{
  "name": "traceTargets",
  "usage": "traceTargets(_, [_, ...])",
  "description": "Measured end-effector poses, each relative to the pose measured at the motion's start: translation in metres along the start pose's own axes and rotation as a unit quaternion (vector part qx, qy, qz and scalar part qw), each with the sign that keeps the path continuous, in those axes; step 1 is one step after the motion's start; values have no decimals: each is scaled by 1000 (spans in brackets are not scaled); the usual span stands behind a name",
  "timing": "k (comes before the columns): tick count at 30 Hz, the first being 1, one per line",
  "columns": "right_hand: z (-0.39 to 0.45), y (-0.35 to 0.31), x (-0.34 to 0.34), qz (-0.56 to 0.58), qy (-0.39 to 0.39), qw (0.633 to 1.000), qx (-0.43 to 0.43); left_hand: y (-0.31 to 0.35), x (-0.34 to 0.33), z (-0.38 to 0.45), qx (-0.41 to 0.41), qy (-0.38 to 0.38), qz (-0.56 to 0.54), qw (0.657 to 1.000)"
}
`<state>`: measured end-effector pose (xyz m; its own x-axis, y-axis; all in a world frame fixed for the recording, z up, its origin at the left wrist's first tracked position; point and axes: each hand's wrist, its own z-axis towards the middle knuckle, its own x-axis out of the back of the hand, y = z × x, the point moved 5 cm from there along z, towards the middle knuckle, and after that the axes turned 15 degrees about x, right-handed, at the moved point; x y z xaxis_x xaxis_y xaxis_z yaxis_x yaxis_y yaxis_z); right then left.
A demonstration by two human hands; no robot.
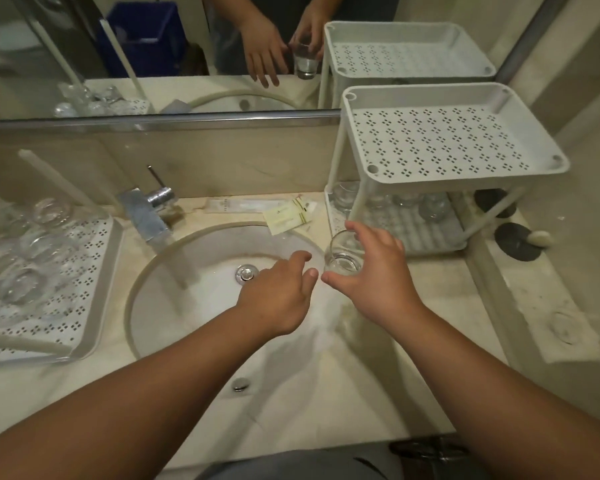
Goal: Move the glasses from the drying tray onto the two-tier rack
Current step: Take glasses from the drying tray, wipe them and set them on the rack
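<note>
A person's right hand (378, 275) holds a clear drinking glass (342, 252) over the right rim of a round washbasin (160, 306), fingers (364, 233) curled over its far side and thumb pressed against its near wall. The glass is tilted, its long axis leaning away from the camera; which end is the mouth cannot be told for certain. It hangs just in front of the lower tier of a white two-tier rack (465, 109) that stands on the marble bench (326, 393) at right.

The left hand (281, 292) hovers above the basin beside the right, fingers relaxed and slightly apart, holding nothing, its tips near the right thumb.

Several glasses (409, 202) already sit at the back of the rack's lower tier, while the perforated top tier is bare. At far left, a white perforated drying tray (94, 289) carries a cluster of more clear glasses (25, 258), blurred in the frame. A chrome faucet (149, 213) stands behind the basin, with small sachets (286, 216) lying near it. The wall mirror (153, 46) above reflects both hands and the held glass.
</note>
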<state>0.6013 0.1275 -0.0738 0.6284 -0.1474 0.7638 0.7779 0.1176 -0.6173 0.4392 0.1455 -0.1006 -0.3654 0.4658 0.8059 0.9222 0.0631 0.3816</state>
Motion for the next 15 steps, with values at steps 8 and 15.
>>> traceTargets(8, [3,63,13,-26,4,999,-20,40,-14,8,14,16,16,1000])
traceTargets(15, [29,91,17,-46,15,999,-10,61,-20,21,32,47,63,996])
